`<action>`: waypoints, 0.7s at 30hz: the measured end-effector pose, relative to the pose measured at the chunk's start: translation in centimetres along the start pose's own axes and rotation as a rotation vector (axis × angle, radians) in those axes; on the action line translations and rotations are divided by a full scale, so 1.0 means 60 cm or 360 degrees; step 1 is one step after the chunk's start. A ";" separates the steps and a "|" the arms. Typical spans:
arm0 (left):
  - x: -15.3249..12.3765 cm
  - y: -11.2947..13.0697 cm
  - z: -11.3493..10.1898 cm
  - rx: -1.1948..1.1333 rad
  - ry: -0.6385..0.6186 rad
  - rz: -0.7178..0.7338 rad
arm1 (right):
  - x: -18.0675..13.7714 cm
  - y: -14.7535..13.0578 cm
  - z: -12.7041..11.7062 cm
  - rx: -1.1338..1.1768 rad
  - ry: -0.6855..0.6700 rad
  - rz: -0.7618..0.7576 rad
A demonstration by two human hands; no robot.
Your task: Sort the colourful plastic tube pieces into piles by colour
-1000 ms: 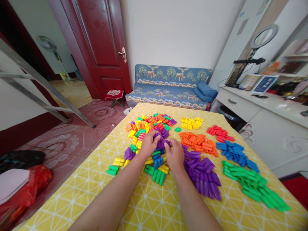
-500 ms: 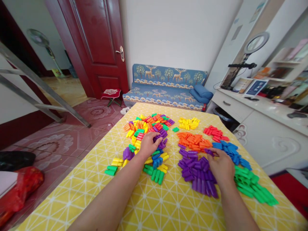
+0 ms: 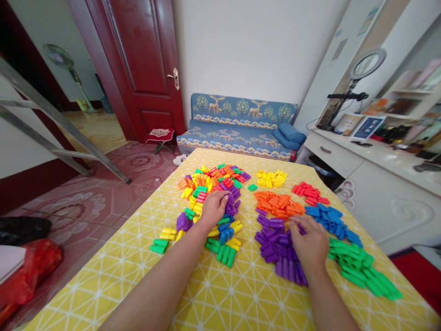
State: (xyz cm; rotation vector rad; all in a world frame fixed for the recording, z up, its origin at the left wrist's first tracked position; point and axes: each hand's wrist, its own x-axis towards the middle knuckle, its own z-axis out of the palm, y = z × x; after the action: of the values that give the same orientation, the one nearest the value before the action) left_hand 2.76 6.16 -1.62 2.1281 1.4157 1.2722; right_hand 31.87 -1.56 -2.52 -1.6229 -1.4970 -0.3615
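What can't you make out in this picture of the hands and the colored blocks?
Head view: whether the left hand grips a purple block in the mixed pile; its curled fingers hide the contact.
Head view: the blocks of the purple pile under the right hand; the palm covers them.
Head view: the items on the shelf at right; blurred, small and cut off by the picture's edge.

Mixed heap [image 3: 213,179] sits far left on the bench [image 3: 241,299]; left hand [image 3: 213,209] on its near edge, right hand [image 3: 308,243] on the middle heap [image 3: 272,236], sofa [image 3: 237,124] behind.
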 end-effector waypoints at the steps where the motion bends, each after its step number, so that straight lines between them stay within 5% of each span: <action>1: 0.000 -0.001 0.000 -0.0008 0.0008 -0.0008 | 0.001 -0.004 0.000 0.0020 -0.0009 -0.0031; 21: 0.001 -0.003 0.004 -0.0009 0.0011 -0.0015 | -0.007 -0.034 0.012 0.0474 -0.0174 0.0084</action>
State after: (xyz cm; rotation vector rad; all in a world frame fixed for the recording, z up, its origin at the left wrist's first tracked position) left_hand 2.84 6.32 -1.83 2.1127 1.4213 1.2799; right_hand 29.68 -1.49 -2.45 -1.4586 -1.5058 -0.0173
